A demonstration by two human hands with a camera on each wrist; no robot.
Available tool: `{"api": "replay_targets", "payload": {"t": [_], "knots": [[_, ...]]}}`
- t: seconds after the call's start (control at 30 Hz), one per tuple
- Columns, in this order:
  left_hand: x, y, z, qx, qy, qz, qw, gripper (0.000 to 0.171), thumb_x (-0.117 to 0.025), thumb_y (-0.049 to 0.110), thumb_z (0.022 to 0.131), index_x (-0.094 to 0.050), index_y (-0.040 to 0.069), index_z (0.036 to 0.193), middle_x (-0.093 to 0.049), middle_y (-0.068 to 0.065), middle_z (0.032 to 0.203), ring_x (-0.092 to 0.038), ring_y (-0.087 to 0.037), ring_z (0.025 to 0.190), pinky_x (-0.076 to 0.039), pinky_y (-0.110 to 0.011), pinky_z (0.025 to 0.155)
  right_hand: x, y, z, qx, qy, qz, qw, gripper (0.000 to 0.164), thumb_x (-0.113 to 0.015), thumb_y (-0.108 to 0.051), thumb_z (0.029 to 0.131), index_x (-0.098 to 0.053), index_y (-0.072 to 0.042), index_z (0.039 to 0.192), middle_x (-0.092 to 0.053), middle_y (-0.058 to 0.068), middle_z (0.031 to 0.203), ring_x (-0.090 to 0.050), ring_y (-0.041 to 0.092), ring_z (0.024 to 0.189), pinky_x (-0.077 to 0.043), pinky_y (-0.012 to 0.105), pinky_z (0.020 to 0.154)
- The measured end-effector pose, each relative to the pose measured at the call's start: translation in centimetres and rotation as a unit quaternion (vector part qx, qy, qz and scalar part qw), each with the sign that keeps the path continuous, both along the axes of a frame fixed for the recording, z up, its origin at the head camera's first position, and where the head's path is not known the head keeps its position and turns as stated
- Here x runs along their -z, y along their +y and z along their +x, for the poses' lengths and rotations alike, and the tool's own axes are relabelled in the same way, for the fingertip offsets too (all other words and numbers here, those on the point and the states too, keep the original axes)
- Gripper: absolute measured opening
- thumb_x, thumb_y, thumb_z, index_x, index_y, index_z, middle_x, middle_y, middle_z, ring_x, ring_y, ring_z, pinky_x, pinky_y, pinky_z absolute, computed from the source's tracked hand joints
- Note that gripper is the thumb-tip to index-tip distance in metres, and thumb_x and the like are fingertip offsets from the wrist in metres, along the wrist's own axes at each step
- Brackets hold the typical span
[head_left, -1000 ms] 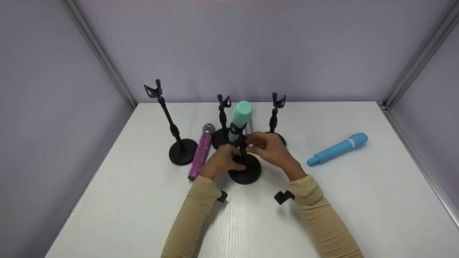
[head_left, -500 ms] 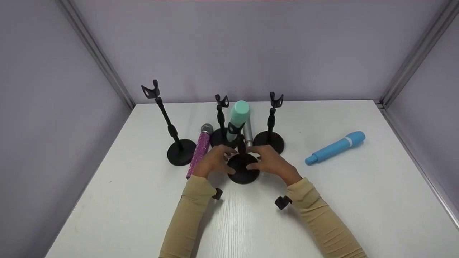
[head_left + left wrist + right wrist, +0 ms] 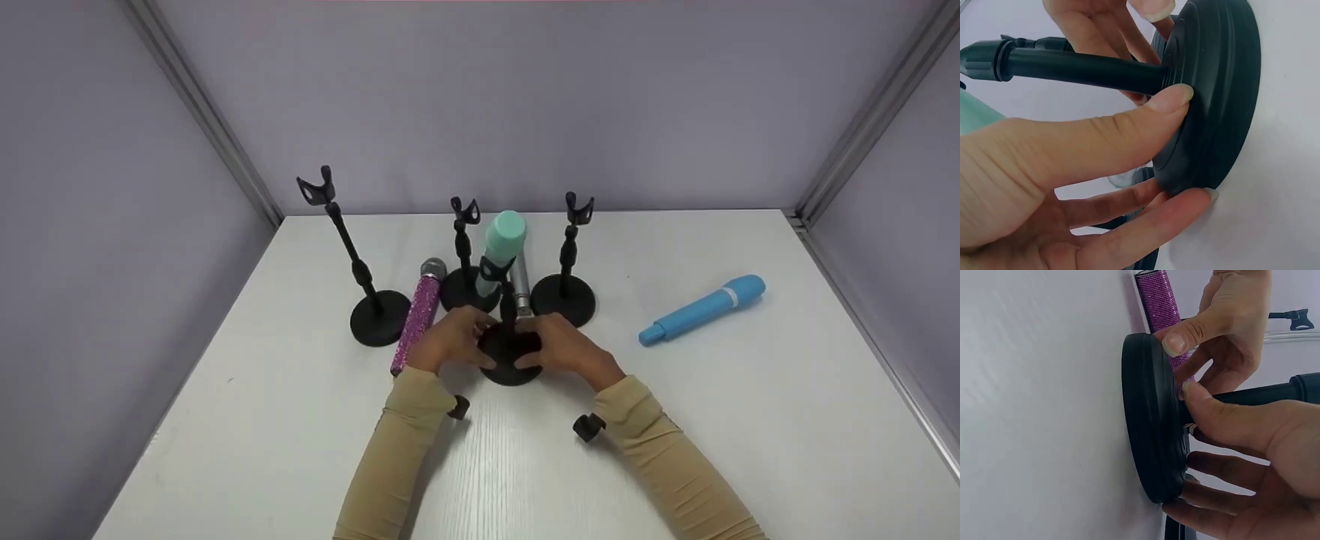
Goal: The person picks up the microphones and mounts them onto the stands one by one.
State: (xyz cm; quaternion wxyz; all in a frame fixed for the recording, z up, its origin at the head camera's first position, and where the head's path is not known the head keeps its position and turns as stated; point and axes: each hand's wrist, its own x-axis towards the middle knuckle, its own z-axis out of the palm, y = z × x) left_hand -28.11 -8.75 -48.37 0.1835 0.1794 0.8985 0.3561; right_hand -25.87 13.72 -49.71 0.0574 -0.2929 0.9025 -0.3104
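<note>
A black microphone stand [image 3: 509,371] with a round base stands upright in the middle of the white table. Its clip carries a mint-green microphone [image 3: 505,234], head up and tilted. My left hand [image 3: 451,339] grips the left side of the base; in the left wrist view the thumb [image 3: 1168,101] lies on top and fingertips meet the rim. On the opposite side my right hand [image 3: 566,346] holds the base, its thumb [image 3: 1199,396] near the foot of the stem and fingers along the edge in the right wrist view. The far fingers are partly hidden in the head view.
A pink glitter microphone [image 3: 417,319] lies close by my left hand. Behind are black stands at left [image 3: 380,319], centre [image 3: 463,289] and right [image 3: 564,300], their clips unfilled. A silver microphone [image 3: 520,281] lies behind the held stand; a blue microphone [image 3: 701,309] lies right.
My right hand has come down from the stem to the base. The left hand has shifted outward to the base's left side. The stand has stayed nearly in place.
</note>
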Motion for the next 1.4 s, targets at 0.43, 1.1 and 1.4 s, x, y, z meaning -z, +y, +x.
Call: {"api": "replay_targets", "payload": {"t": [0.43, 1.1, 1.4], "knots": [[0.0, 1.5, 0.7, 0.012, 0.001, -0.027, 0.9995, 0.067, -0.094, 0.007, 0.071, -0.068, 0.006, 0.133, -0.07, -0.017, 0.128, -0.065, -0.034, 0.122, -0.053, -0.048, 0.106, 0.0, 1.5, 1.1, 0.004, 0.017, 0.016, 1.0, 0.049, -0.09, -0.018, 0.078, -0.074, 0.0, 0.12, -0.076, 0.013, 0.121, -0.069, 0.031, 0.116, -0.054, 0.048, 0.101], [0.9, 4.9, 1.5, 0.07, 0.049, -0.005, 0.9964, 0.057, -0.095, 0.007, 0.069, -0.075, 0.008, 0.123, -0.078, -0.01, 0.115, -0.072, -0.025, 0.109, -0.057, -0.04, 0.099, 0.6, 5.4, 2.3, 0.024, 0.005, -0.008, 1.0, 0.038, -0.092, -0.018, 0.075, -0.075, 0.0, 0.104, -0.076, 0.013, 0.104, -0.067, 0.031, 0.106, -0.052, 0.053, 0.099], [0.5, 7.6, 1.7, 0.086, 0.086, -0.023, 0.9923, 0.05, -0.096, 0.007, 0.069, -0.077, 0.006, 0.115, -0.078, -0.007, 0.111, -0.072, -0.019, 0.104, -0.057, -0.031, 0.094, 0.0, 7.3, 2.9, 0.032, 0.003, 0.013, 0.999, 0.042, -0.091, -0.016, 0.076, -0.075, 0.002, 0.111, -0.078, 0.016, 0.109, -0.069, 0.036, 0.108, -0.053, 0.055, 0.098]]}}
